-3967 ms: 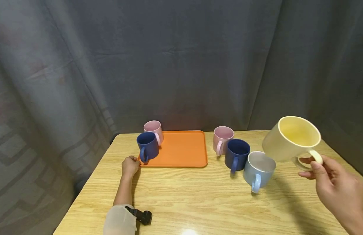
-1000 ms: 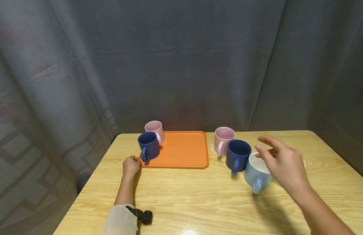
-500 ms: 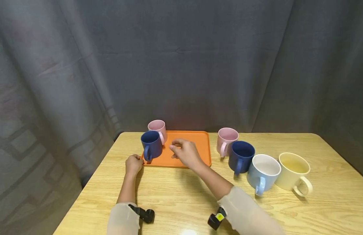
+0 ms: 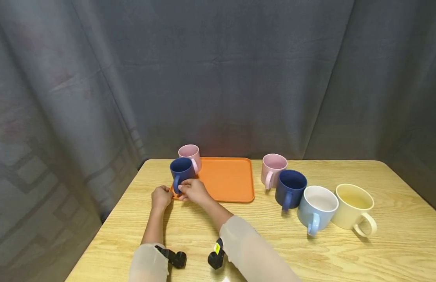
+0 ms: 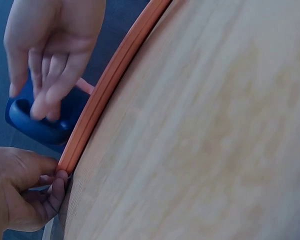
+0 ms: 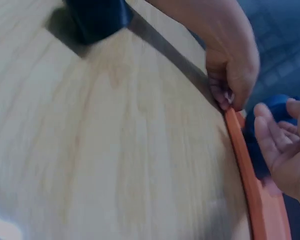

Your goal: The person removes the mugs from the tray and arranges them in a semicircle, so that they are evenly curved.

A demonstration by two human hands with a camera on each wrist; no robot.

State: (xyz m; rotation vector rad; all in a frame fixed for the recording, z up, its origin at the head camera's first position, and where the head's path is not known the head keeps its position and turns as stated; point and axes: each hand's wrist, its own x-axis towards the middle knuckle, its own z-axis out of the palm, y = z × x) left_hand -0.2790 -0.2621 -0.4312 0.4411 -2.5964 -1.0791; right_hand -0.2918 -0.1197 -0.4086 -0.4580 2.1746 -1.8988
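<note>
An orange tray (image 4: pixel 225 180) lies on the wooden table (image 4: pixel 260 243). A dark blue mug (image 4: pixel 181 171) stands on the tray's near left corner, with a pink mug (image 4: pixel 189 152) just behind it. My left hand (image 4: pixel 162 194) pinches the tray's near left corner, as the left wrist view (image 5: pixel 55 177) also shows. My right hand (image 4: pixel 185 191) reaches the blue mug's handle (image 5: pixel 37 127); its fingers (image 5: pixel 45 100) touch the handle, still fairly straight. In the right wrist view the right hand's fingers (image 6: pixel 272 142) lie loose beside the blue mug (image 6: pixel 280 106).
To the right of the tray stands a row of mugs: pink (image 4: pixel 272 169), dark blue (image 4: pixel 290 188), light blue (image 4: pixel 317 208) and yellow (image 4: pixel 353 204). A dark curtain (image 4: pixel 218 78) hangs behind the table. Black wrist cameras (image 4: pixel 175 258) sit on both forearms.
The right hand set the yellow mug down at the row's right end, then crossed left over the tray to the blue mug's handle. The left hand has stayed on the tray corner.
</note>
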